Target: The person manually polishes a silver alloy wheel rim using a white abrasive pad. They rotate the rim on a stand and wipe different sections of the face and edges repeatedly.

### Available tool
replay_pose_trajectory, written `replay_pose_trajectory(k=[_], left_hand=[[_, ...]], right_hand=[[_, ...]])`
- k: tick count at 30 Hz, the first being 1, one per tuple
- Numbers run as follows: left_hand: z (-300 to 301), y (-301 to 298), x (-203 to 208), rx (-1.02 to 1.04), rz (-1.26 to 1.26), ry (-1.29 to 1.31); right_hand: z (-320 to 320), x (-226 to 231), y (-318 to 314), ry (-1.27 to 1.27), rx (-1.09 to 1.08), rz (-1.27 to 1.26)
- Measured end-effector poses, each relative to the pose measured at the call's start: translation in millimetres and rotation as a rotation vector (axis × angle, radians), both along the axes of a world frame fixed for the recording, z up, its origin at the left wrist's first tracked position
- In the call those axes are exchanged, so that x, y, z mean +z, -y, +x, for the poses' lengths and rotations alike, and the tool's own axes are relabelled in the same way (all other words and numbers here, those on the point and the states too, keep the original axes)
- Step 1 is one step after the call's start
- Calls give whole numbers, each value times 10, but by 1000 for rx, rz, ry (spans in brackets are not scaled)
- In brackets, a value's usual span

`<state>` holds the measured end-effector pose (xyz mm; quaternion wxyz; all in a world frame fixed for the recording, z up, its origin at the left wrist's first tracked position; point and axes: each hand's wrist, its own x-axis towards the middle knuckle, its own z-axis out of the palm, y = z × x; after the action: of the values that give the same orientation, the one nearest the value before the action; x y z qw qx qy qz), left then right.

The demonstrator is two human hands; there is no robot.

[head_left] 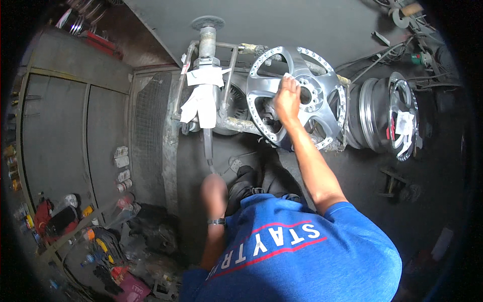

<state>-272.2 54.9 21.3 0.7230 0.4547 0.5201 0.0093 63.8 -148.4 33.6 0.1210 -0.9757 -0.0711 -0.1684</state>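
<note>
Holding a small white piece [288, 75] at the fingertips of the right hand [288, 100]; can't tell if paper or cloth. Bunched close at the fingers, not spread, back of the hand up toward the camera. Touching the face of a silver five-spoke alloy wheel [316, 86], just left of its drilled hub. Can't tell how hard, nor where the thumb sits.

Located in the upper half, right of centre: that wheel, face toward camera, on a rusty, crusted pipe frame [236, 124].

Reaching up and slightly left with the bare right forearm [312, 161], elbow nearly straight, out of the short sleeve of a blue T-shirt [302, 261].

Blurred at the left hand [215, 195]: can't tell if spread, closed or gripping. Placed low, well apart from the wheel, just below the dark lower end of a long grey tool [207, 48] with a round disc on top. Can't tell if touching. Pointing up from the lower edge with the left forearm [214, 246], dark wristband [217, 221] on.

Wrapped around the tool's middle: loose white sheets [205, 78]. Standing right of the frame: polished silver wheels [370, 113].
</note>
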Motion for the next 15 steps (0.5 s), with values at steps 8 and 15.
replay_pose_trajectory(k=[8,15], left_hand=[[-83,-21,10,-42,44,-28],[22,-68,-6,-31,49,1]], right_hand=[[-118,-9,-829,-185,523,-347],[-381,265,51,-166,303,-53]])
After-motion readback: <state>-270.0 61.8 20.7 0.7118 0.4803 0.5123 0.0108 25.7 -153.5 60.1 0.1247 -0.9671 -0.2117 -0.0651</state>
